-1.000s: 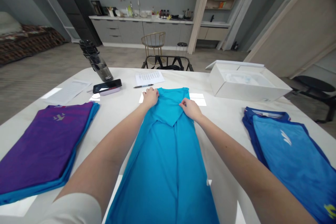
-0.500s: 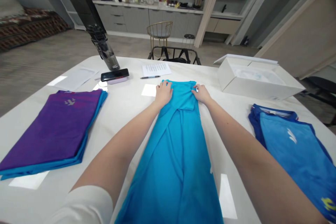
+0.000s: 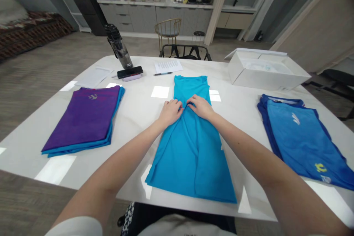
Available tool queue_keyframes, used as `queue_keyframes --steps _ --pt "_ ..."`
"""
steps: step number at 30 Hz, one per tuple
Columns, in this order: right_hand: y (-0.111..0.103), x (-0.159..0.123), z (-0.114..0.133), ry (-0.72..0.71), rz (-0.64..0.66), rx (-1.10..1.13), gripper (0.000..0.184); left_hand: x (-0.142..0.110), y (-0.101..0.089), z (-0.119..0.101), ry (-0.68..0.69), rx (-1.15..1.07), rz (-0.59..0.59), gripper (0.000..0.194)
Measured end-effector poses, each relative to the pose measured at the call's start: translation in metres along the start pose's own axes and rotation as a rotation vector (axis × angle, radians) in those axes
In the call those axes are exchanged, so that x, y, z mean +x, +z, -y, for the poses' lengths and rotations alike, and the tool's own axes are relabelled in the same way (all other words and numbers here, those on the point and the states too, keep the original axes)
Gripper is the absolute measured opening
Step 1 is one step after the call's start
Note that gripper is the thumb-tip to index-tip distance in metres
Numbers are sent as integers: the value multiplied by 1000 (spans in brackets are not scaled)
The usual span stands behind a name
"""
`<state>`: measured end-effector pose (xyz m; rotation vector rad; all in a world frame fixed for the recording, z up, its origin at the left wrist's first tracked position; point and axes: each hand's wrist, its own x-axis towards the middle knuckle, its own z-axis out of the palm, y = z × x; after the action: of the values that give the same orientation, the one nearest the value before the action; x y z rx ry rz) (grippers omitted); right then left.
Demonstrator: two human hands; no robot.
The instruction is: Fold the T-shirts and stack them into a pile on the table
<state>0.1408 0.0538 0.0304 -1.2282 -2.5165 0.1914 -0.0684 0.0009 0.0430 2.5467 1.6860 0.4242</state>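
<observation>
A turquoise shirt (image 3: pixel 190 162) lies lengthwise in front of me on the white table (image 3: pixel 138 118), its sides folded in to a long strip that is narrower at the far end. Across its upper part the cloth is creased. My left hand (image 3: pixel 172 112) has its curled fingers closed on the cloth just left of the middle. Close beside it, my right hand (image 3: pixel 201 107) pinches the same shirt, fingertips pointing toward the left hand. Thin folds run from between the hands toward the near hem.
Folded purple and blue shirts (image 3: pixel 85 118) are stacked at left, blue shirts (image 3: pixel 301 129) at right. Farther back are a bottle (image 3: pixel 121 51), a phone (image 3: pixel 129 72), a pen (image 3: pixel 163 73), printed paper (image 3: pixel 168 66) and an open white box (image 3: pixel 265 73). A chair (image 3: pixel 185 51) stands beyond the table.
Both hands have come from the shirt's far end toward me, closing on its upper middle. My view has shifted, and the shirt's near hem now shows.
</observation>
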Motion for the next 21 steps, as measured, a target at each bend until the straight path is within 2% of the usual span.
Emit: queue_keyframes --steps 4,10,16,21 --pt "3 -18 29 -11 76 -50 23 -31 1 -15 -47 61 50 25" --pt "3 -36 68 -4 112 -116 28 -71 -5 -30 -164 113 91 26" --pt "-4 -50 95 30 120 -90 33 -111 -22 -36 -247 168 137 30" --pt "-4 -53 112 -24 141 -116 30 -134 -30 -39 -274 164 164 33"
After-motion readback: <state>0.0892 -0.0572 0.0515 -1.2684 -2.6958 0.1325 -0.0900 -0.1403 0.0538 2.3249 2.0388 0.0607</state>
